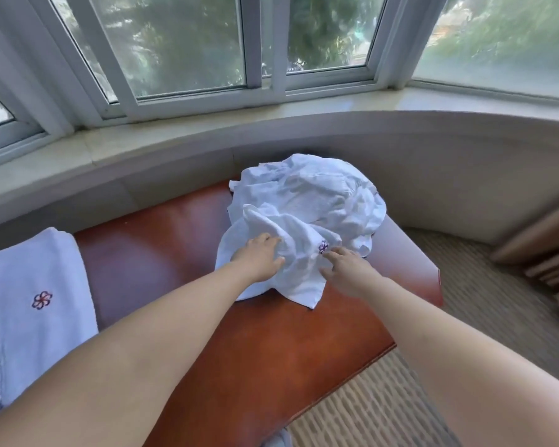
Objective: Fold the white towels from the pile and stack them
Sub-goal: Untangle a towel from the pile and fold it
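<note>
A heap of crumpled white towels (317,195) lies at the far right end of a reddish-brown table (181,253). The nearest towel (299,262), with a small purple flower mark, hangs off the front of the heap. My left hand (260,256) grips this towel on its left side, fingers curled into the cloth. My right hand (347,271) pinches its right side just below the flower mark. A stack of folded white towels (36,304) with a red and purple flower mark sits at the table's left end.
A curved beige wall and a stone window sill (207,124) run behind the table. Patterned carpet (484,291) covers the floor to the right. Wooden furniture (549,250) stands at the right edge.
</note>
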Demonstrator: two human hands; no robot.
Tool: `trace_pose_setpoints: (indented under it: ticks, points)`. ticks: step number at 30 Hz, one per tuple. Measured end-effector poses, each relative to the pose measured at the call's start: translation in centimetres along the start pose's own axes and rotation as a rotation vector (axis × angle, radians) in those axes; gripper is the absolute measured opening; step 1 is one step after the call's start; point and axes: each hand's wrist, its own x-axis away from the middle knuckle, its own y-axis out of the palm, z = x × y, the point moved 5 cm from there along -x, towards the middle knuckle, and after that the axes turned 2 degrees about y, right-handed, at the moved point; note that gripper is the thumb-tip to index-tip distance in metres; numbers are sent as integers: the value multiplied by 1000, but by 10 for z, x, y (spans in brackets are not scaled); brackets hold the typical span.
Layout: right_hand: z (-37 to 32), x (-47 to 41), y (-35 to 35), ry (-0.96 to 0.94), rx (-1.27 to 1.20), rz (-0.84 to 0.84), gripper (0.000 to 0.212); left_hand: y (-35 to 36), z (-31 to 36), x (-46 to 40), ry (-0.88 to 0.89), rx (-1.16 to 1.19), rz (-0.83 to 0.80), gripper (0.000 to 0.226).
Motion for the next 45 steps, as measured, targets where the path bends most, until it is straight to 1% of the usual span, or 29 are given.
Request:
trace_pose_setpoints:
  ticks: [5, 11, 15, 17, 19, 21, 22, 24, 26, 28, 32, 34, 36, 38, 40, 42, 43, 45]
  points:
    - [1, -45, 12, -18, -41, -55, 56, 19, -10, -45, -27, 67, -63, 61]
    - [-4, -90, 30, -7, -47, -155, 60, 37, -21, -74, -68, 115, -125, 64]
    - [-7, -103, 38, -29, -19, -185, 64, 39, -24, -79, -73, 135, -90, 59]
    - [-8, -106, 39, -50, -10, -180, 59, 39, -27, -77, -95, 156, -70, 53]
    - [-10, -106, 35, -86, 20, -152, 44, 35, -31, -69, -143, 168, -40, 45]
    - [-13, -105, 27, -116, 63, -137, 30, 29, -35, -58, -208, 166, 24, 36]
    - [-15, -103, 21, -122, 84, -138, 26, 25, -37, -52, -243, 164, 54, 32]
    - [-21, -99, 6, -153, 115, -139, 30, 17, -42, -37, -315, 166, 111, 27]
    - [-29, -95, -8, -184, 127, -130, 33, 7, -44, -18, -375, 167, 175, 30]
    - [-40, -88, -25, -213, 133, -115, 30, -6, -45, 6, -433, 158, 224, 33]
    - [-73, -62, -61, -320, 149, -83, 20, -36, -41, 67, -554, 152, 322, 31]
    - [-91, -51, -81, -365, 140, -31, 23, -56, -41, 101, -654, 175, 378, 23]
    - [-111, -41, -103, -404, 113, 25, 23, -74, -47, 138, -789, 218, 427, 24]
    - [-131, -31, -124, -454, 62, 90, 22, -88, -54, 179, -889, 249, 522, 25]
    - [-150, -19, -143, -508, -15, 174, 26, -98, -58, 217, -935, 273, 664, 23]
    - [-171, -5, -157, -594, -80, 243, 27, -104, -58, 248, -973, 305, 785, 28]
    - [-182, 3, -163, -641, -102, 280, 31, -105, -59, 260, -997, 317, 837, 32]
    - [-201, 16, -168, -720, -135, 356, 36, -103, -60, 278, -1026, 325, 913, 30]
